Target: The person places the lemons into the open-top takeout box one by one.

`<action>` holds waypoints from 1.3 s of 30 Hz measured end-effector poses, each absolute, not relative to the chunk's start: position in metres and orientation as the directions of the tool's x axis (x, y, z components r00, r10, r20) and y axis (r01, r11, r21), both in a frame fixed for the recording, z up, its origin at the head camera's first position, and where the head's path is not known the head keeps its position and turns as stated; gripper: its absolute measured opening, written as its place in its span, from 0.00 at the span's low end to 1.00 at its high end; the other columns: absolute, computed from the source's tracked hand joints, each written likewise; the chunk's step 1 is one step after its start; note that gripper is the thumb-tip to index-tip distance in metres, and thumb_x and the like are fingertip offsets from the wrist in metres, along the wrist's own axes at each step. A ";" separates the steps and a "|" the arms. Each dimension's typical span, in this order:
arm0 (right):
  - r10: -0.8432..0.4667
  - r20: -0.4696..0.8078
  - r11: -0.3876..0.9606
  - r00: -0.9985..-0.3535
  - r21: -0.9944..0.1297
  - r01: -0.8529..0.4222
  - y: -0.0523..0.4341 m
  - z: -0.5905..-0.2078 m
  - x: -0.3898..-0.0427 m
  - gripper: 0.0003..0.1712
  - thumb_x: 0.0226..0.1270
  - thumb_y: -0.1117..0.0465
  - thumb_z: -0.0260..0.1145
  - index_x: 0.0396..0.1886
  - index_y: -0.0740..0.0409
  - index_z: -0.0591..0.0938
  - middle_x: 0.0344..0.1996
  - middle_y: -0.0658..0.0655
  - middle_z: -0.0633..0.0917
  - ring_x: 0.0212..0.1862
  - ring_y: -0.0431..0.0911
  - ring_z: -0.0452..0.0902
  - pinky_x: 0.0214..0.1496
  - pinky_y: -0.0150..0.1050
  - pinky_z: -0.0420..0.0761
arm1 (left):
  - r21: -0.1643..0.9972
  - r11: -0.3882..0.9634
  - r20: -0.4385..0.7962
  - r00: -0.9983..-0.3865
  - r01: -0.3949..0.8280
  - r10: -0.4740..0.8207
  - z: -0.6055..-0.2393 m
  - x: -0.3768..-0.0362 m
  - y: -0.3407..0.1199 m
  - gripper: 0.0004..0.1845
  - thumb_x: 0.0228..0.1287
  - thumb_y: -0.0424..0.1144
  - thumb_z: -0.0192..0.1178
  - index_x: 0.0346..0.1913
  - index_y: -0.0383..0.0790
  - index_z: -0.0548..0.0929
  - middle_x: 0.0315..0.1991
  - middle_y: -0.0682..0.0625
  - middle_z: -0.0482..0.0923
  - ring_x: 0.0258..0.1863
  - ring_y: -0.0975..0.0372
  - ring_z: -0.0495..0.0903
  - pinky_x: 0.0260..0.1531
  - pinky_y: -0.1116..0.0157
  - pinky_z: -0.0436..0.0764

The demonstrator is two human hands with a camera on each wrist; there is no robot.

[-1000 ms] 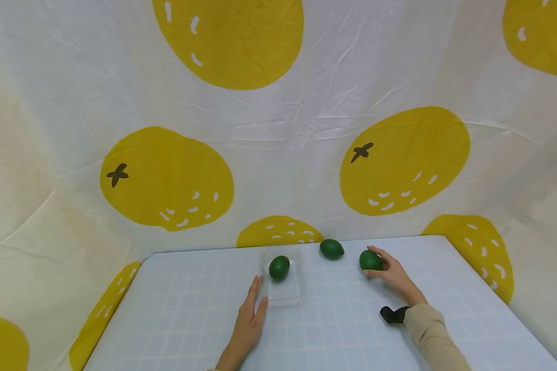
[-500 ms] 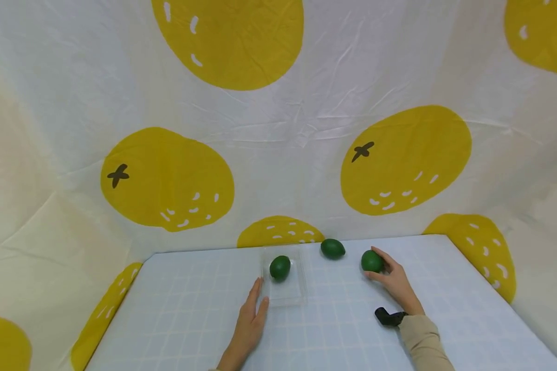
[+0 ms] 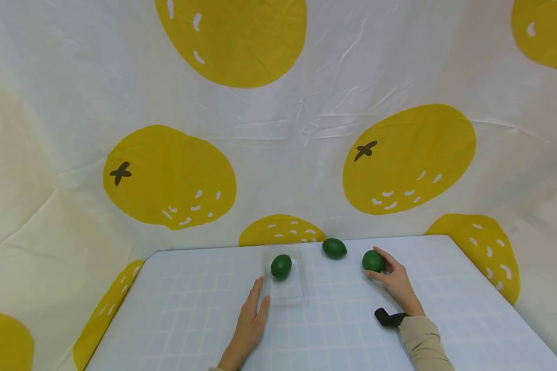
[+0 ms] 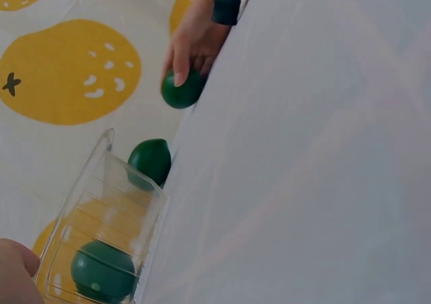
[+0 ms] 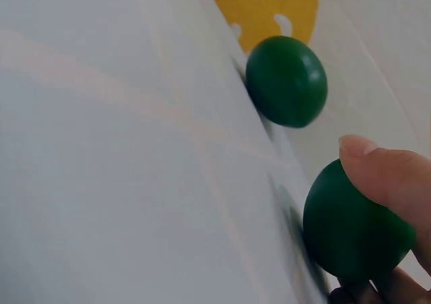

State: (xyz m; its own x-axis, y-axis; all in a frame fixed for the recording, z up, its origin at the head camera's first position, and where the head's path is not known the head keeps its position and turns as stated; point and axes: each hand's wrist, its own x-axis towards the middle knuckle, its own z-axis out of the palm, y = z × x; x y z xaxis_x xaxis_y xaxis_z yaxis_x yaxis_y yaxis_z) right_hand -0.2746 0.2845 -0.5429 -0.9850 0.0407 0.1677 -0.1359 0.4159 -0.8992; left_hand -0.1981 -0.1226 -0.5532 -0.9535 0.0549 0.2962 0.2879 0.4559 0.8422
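Note:
At the right of the head view my right hand (image 3: 394,281) grips a green lime (image 3: 373,261) between thumb and fingers. Seen from the right wrist, the thumb lies on top of this lime (image 5: 353,226), which is close to the tabletop. A second lime (image 3: 334,248) lies to its left, near the table's back edge. The third lime (image 4: 102,270) sits inside a clear plastic box (image 3: 288,300). Alongside the box's left wall is my left hand (image 3: 249,322), fingers straight, its fingertips at the wall. Only part of that hand shows in the left wrist view.
A pale blue checked cloth (image 3: 190,304) covers the table. White fabric with yellow fruit prints (image 3: 171,175) hangs behind it and at the sides. A black device (image 3: 390,318) sits at my right wrist.
My right forearm has turned slightly, its wrist shifting a little left, while the hand keeps its grip on the lime. The left hand stays beside the box. The head view has shifted slightly.

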 end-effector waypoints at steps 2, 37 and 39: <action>0.048 0.166 0.410 -0.985 -0.902 -0.132 0.284 -0.541 -0.274 0.49 0.58 0.55 0.77 0.76 0.56 0.64 0.71 0.68 0.66 0.71 0.62 0.61 0.71 0.61 0.60 | 0.841 0.454 0.301 -0.952 0.294 0.060 -0.553 -0.198 -0.122 0.30 0.78 0.44 0.48 0.76 0.33 0.59 0.75 0.36 0.57 0.74 0.44 0.54 0.71 0.44 0.54; 0.018 0.173 0.336 -0.985 -0.929 -0.157 0.238 -0.498 -0.285 0.46 0.57 0.60 0.77 0.74 0.62 0.66 0.71 0.68 0.66 0.68 0.61 0.66 0.72 0.56 0.63 | 0.841 0.477 0.262 -0.963 0.256 0.055 -0.554 -0.197 -0.123 0.30 0.79 0.45 0.47 0.77 0.37 0.58 0.75 0.37 0.56 0.75 0.44 0.54 0.71 0.43 0.54; 0.014 0.170 0.328 -0.985 -0.932 -0.156 0.231 -0.494 -0.283 0.45 0.58 0.61 0.77 0.73 0.61 0.66 0.71 0.67 0.66 0.68 0.61 0.65 0.72 0.56 0.64 | 0.840 0.480 0.260 -0.964 0.253 0.054 -0.553 -0.198 -0.123 0.30 0.79 0.46 0.47 0.77 0.37 0.58 0.75 0.37 0.56 0.75 0.44 0.54 0.71 0.43 0.54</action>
State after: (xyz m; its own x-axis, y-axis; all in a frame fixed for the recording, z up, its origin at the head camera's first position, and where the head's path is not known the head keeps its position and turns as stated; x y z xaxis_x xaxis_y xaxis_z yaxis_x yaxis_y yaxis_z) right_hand -0.2832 0.2315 -0.4937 -0.9854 0.0140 0.1696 -0.1557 0.3282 -0.9317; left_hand -0.1977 -0.1229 -0.5534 -0.9642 0.0545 0.2596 0.2533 0.4805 0.8397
